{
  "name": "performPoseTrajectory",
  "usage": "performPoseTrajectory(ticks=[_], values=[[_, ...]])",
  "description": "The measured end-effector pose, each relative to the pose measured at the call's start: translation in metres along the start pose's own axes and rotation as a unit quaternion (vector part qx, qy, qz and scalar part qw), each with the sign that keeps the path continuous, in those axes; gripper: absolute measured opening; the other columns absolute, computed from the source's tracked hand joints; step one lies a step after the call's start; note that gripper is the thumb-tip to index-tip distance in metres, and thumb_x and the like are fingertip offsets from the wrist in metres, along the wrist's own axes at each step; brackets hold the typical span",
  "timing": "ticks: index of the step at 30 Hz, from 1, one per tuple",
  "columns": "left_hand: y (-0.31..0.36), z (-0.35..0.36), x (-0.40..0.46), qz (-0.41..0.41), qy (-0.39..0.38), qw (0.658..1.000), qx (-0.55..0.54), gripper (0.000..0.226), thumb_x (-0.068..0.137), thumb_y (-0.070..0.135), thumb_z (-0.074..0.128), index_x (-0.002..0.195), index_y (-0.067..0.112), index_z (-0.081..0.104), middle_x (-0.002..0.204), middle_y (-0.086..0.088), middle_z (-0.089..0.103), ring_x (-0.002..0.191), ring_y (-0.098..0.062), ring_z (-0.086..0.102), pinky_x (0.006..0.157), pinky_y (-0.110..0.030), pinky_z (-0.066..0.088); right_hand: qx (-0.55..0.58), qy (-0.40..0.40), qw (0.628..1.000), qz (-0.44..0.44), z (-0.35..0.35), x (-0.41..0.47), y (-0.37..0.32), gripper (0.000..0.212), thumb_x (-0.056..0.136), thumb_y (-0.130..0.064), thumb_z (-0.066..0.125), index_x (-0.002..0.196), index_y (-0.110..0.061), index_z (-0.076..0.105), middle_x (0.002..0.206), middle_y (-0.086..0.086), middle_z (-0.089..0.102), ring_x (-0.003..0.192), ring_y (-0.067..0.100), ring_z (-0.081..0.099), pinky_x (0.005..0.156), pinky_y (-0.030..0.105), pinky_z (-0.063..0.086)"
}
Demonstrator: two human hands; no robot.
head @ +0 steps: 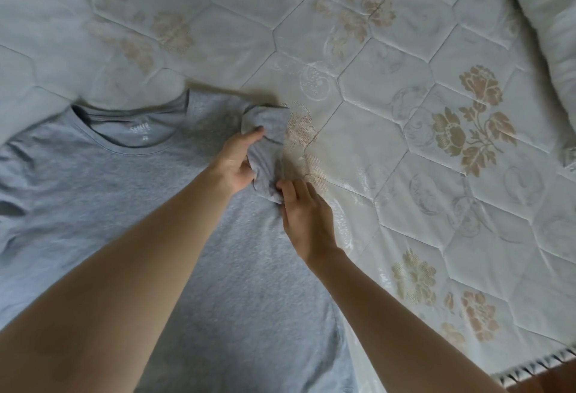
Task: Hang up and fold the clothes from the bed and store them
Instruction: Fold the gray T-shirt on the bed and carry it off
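Head view: a grey T-shirt (pixel 93 180) lies flat, front up, on a quilted mattress (pixel 389 106) with a pale floral pattern; the shirt fills the left and lower middle of the picture, its neckline (pixel 124 134) toward the upper left, its body running down to the bottom edge; its left side is cut off by the frame. Bare mattress stretches wide above the shirt and to its right, up to a pillow (pixel 548 18) in the top right corner; the mattress edge (pixel 536 367), with a dark-and-white trim, shows at the lower right, and a strip of brown surface lies beyond it. Inside the collar a small white printed label (pixel 139 128) can be seen; the letters are too blurred to read with certainty; 1 small mark sits under them.

Both bare forearms reach in from the bottom of the frame and meet at the shirt's sleeve (pixel 268 156), which is bunched and folded inward at the shirt's right side, just at the border with the bare mattress. The left hand (pixel 238 162) curls its fingers and thumb around the crumpled sleeve from the left, thumb pointing up and right; the right hand (pixel 304 215), back facing up, pinches the sleeve's lower edge with its fingertips (pixel 282 188); the 2 hands are close together.
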State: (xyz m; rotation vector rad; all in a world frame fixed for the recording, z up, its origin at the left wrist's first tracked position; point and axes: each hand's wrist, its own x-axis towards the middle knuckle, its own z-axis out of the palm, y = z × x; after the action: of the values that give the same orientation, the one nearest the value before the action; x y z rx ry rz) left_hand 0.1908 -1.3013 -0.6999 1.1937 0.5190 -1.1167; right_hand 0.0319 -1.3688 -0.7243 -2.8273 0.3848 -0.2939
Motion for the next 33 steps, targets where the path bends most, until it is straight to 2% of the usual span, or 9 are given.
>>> performPoseTrajectory(ticks=[3, 7, 11, 15, 20, 22, 28, 31, 33], values=[[-0.002, -0.008, -0.002, 0.051, -0.009, 0.998, 0.029, 0.029, 0.096, 0.025, 0.059, 0.122, 0.012, 0.06, 0.114, -0.006, 0.071, 0.104, -0.018, 0.068, 0.082, -0.03, 0.054, -0.013, -0.021, 1.0, -0.015, -0.002, -0.001, 0.001, 0.046, 0.06, 0.002, 0.08, 0.103, -0.009, 0.069, 0.091, 0.008, 0.063, 0.074, 0.024, 0.062, 0.042, 0.024, 0.041], [-0.004, -0.025, -0.015, 0.095, 0.008, 0.975, 0.203, 0.026, 0.093, 0.038, 0.061, 0.115, 0.024, 0.058, 0.111, 0.003, 0.07, 0.1, -0.011, 0.068, 0.076, -0.028, 0.057, -0.005, -0.007, 1.0, -0.013, -0.003, -0.004, 0.006, 0.033, 0.071, -0.011, 0.075, 0.103, -0.009, 0.068, 0.097, 0.009, 0.064, 0.081, 0.026, 0.063, 0.045, 0.028, 0.048], [-0.006, -0.038, -0.027, 0.081, -0.042, 0.954, 0.286, 0.028, 0.089, 0.021, 0.069, 0.116, 0.015, 0.063, 0.108, 0.001, 0.072, 0.094, -0.008, 0.07, 0.071, -0.018, 0.057, -0.03, 0.01, 0.998, -0.047, -0.001, -0.004, 0.007, 0.033, 0.08, -0.021, 0.072, 0.11, -0.009, 0.064, 0.097, 0.008, 0.061, 0.085, 0.023, 0.053, 0.062, 0.031, 0.048], [-0.014, -0.039, -0.03, 0.104, -0.02, 0.947, 0.304, 0.021, 0.098, 0.02, 0.057, 0.116, 0.011, 0.058, 0.106, 0.0, 0.069, 0.089, -0.008, 0.07, 0.072, -0.023, 0.06, -0.022, 0.023, 0.998, -0.055, -0.001, -0.002, 0.004, 0.01, 0.091, -0.017, 0.061, 0.092, -0.01, 0.066, 0.089, 0.006, 0.062, 0.078, 0.024, 0.056, 0.062, 0.035, 0.049], [-0.026, -0.039, -0.038, 0.095, 0.01, 0.937, 0.335, 0.019, 0.103, 0.029, 0.047, 0.1, 0.012, 0.056, 0.07, -0.001, 0.073, 0.063, -0.005, 0.07, 0.052, -0.014, 0.051, -0.019, 0.036, 0.998, -0.038, -0.001, -0.002, 0.004, 0.023, 0.1, -0.02, 0.048, 0.086, -0.009, 0.064, 0.084, 0.006, 0.061, 0.074, 0.024, 0.057, 0.062, 0.033, 0.046], [-0.027, -0.042, -0.04, 0.098, 0.01, 0.936, 0.337, 0.021, 0.102, 0.03, 0.047, 0.093, 0.015, 0.059, 0.068, 0.003, 0.074, 0.064, -0.005, 0.07, 0.054, -0.013, 0.051, -0.02, 0.041, 0.998, -0.042, -0.001, -0.005, 0.005, 0.025, 0.1, -0.02, 0.048, 0.084, -0.009, 0.064, 0.081, 0.006, 0.06, 0.073, 0.024, 0.056, 0.061, 0.032, 0.044], [-0.037, -0.04, -0.044, 0.114, -0.002, 0.956, 0.27, 0.008, 0.095, 0.021, 0.062, 0.103, 0.02, 0.062, 0.107, 0.008, 0.066, 0.093, -0.008, 0.069, 0.078, -0.017, 0.056, 0.027, 0.05, 0.998, -0.005, -0.003, -0.008, 0.003, 0.025, 0.099, -0.018, 0.046, 0.085, -0.006, 0.063, 0.08, 0.006, 0.06, 0.07, 0.022, 0.054, 0.059, 0.03, 0.044], [-0.047, -0.039, -0.049, 0.058, 0.002, 0.978, 0.2, 0.034, 0.092, 0.024, 0.066, 0.121, 0.01, 0.056, 0.119, -0.007, 0.064, 0.104, -0.021, 0.068, 0.087, -0.03, 0.058, 0.04, 0.044, 0.998, -0.021, -0.004, -0.009, 0.003, 0.028, 0.099, -0.019, 0.044, 0.086, -0.006, 0.065, 0.081, 0.007, 0.061, 0.071, 0.023, 0.054, 0.059, 0.032, 0.044], [-0.054, -0.042, -0.051, 0.024, 0.0, 0.98, 0.195, 0.042, 0.092, 0.019, 0.067, 0.127, 0.004, 0.052, 0.12, -0.015, 0.065, 0.099, -0.026, 0.071, 0.085, -0.036, 0.059, 0.044, 0.033, 0.998, -0.03, -0.005, -0.01, 0.005, 0.028, 0.098, -0.02, 0.045, 0.086, -0.007, 0.066, 0.083, 0.006, 0.062, 0.073, 0.023, 0.054, 0.06, 0.032, 0.044]])
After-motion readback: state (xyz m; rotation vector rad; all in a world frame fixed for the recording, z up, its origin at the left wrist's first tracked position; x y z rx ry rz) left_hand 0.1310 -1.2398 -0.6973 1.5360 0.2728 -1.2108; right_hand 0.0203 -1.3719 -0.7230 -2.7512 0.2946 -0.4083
